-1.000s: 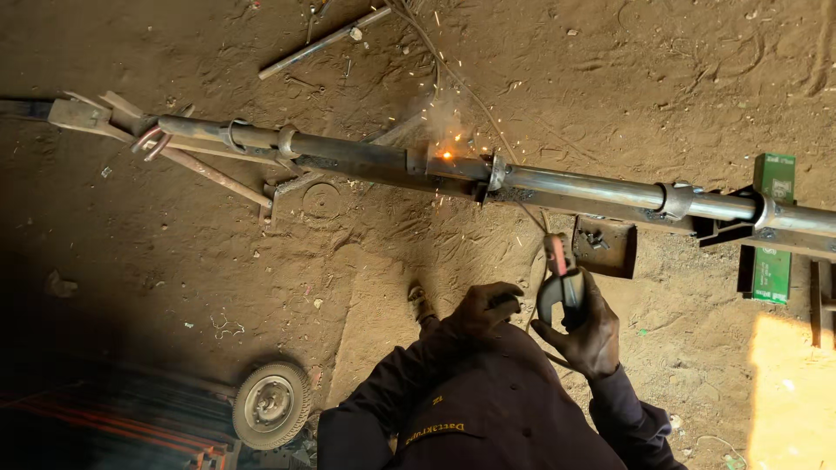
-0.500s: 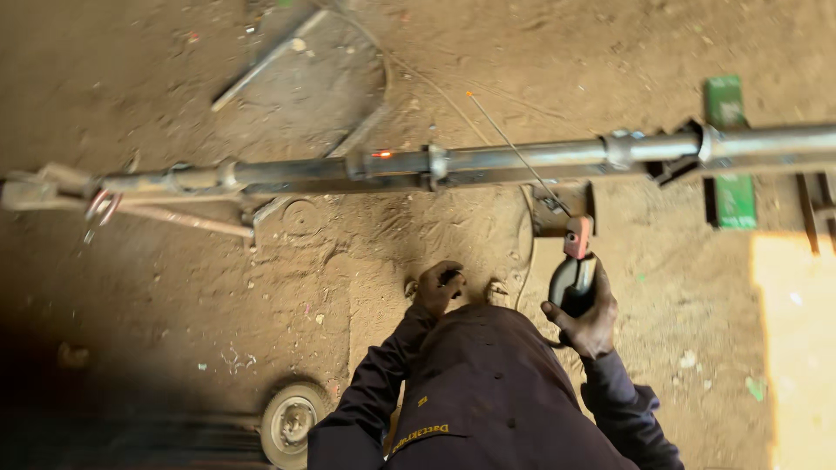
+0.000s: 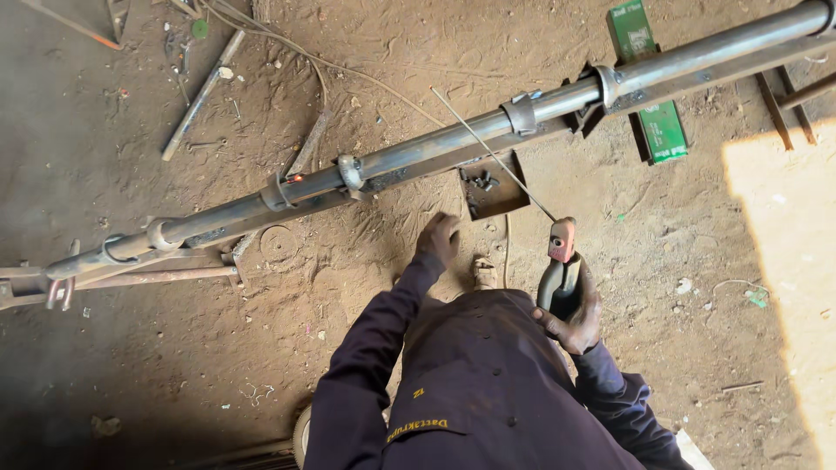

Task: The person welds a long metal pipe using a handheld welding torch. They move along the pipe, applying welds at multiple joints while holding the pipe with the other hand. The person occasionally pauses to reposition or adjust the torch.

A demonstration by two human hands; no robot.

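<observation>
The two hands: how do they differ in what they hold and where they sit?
The right hand grips a welding holder with a thin rod clamped in it; the left hand holds nothing. The left hand reaches closer to the long steel pipe; the right hand stays nearer the body. Both are bare, with dark sleeves.

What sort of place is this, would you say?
Likely an open-air welding yard: a long steel pipe with a glowing spot, an electrode holder in the right hand, and scrap rods on dirt ground.

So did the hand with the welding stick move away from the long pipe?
Yes. The right hand has drawn the electrode holder back toward the body; the rod's tip, earlier sparking on the long pipe, now sits off the glowing spot.
</observation>
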